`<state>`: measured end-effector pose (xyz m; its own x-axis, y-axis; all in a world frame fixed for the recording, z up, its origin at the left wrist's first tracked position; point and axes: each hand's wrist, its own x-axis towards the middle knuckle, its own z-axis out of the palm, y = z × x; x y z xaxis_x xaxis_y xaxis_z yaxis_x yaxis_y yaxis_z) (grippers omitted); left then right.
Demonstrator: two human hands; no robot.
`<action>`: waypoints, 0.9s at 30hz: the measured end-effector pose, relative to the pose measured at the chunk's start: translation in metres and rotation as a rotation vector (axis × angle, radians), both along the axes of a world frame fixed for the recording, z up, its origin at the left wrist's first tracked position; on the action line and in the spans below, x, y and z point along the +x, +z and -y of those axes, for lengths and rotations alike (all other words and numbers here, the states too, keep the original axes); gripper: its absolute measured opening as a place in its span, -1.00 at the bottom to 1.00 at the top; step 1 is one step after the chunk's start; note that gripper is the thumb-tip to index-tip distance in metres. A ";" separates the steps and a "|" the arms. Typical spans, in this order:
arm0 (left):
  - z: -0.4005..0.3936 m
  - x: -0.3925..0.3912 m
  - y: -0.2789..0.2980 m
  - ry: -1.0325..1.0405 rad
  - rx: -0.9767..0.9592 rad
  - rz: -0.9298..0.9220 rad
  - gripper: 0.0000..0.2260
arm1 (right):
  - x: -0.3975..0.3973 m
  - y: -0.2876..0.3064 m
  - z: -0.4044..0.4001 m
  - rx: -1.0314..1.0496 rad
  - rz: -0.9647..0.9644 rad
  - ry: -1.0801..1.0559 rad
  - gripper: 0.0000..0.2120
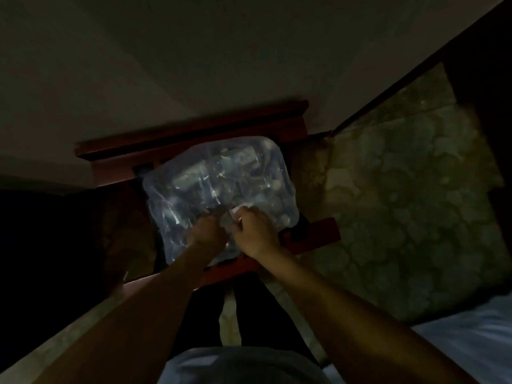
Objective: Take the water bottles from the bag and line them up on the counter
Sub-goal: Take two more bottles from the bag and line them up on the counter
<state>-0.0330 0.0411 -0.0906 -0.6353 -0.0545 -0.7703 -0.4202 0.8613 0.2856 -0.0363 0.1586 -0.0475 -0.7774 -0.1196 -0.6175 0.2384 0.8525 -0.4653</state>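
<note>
A clear bluish plastic bag (219, 184) packed with several water bottles lies on a dark red wooden chair (191, 134). The scene is dim, so single bottles are hard to make out through the plastic. My left hand (207, 231) grips the gathered plastic at the bag's near side, fingers curled into it. Just to its right, my right hand (253, 232) pinches the bag's twisted mouth, where a pale bit of plastic shows at the fingertips. The two hands almost touch.
The chair stands against a pale wall (194, 51). A patterned tiled floor (401, 203) spreads to the right. A dark doorway or furniture edge (484, 79) rises at the far right. Pale blue fabric (471, 342) lies at the bottom right.
</note>
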 end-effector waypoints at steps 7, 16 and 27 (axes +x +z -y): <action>-0.003 0.003 -0.001 0.039 -0.039 -0.055 -0.69 | -0.005 -0.009 0.012 0.004 0.043 0.012 -0.76; -0.016 0.014 -0.018 -0.156 -0.269 -0.018 -0.63 | 0.005 -0.016 0.004 -0.010 0.027 0.003 -0.78; -0.008 0.027 -0.014 0.018 -0.104 -0.112 -0.55 | 0.007 -0.006 -0.010 -0.035 0.023 -0.072 -0.74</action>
